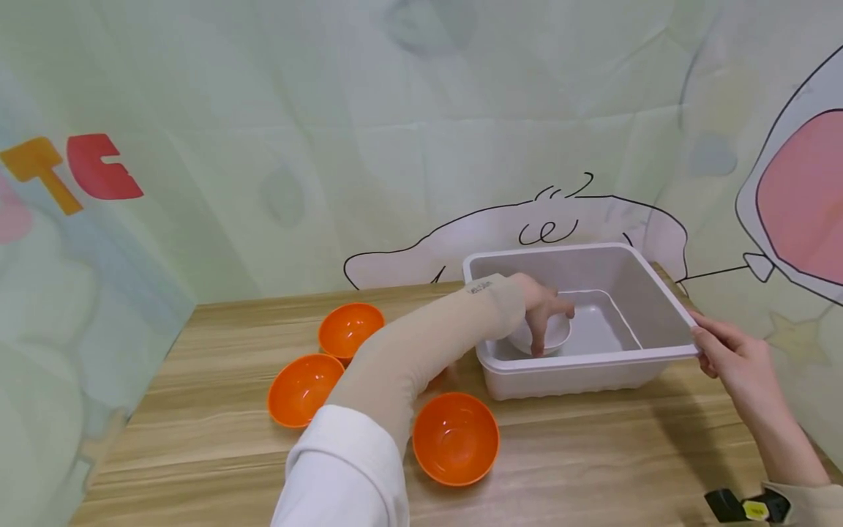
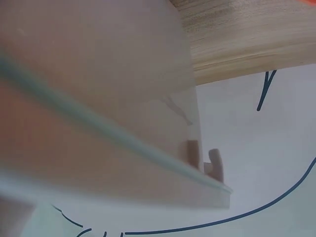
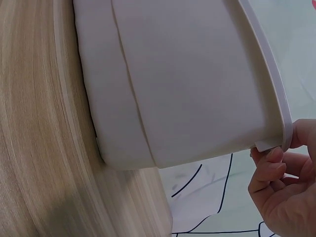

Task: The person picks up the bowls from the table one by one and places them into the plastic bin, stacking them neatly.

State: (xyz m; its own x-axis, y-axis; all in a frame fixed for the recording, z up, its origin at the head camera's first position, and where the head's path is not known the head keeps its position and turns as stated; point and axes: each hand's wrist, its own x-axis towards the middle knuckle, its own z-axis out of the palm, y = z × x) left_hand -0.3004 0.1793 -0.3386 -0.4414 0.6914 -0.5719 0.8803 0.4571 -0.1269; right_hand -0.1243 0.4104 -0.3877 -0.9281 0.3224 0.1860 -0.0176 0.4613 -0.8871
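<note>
My left hand (image 1: 540, 301) reaches down into a pale grey plastic bin (image 1: 586, 372) and grips a white bowl (image 1: 557, 335) from above, its spread fingertips at the rim. Part of the bowl is hidden by the hand. At the bin's near right corner, my right hand (image 1: 732, 353) holds the rim between thumb and fingers. The right wrist view also has the right hand (image 3: 284, 185) at the corner of the bin (image 3: 197, 84). A blurred pale surface fills much of the left wrist view, and the left hand's fingers cannot be made out there.
Orange bowls stand left of the bin: one at the back (image 1: 351, 329), one further left (image 1: 304, 391) and one in front (image 1: 456, 440). Another orange patch shows behind the left sleeve. A wooden table (image 1: 197, 410) meets a printed cloth backdrop (image 1: 296, 183).
</note>
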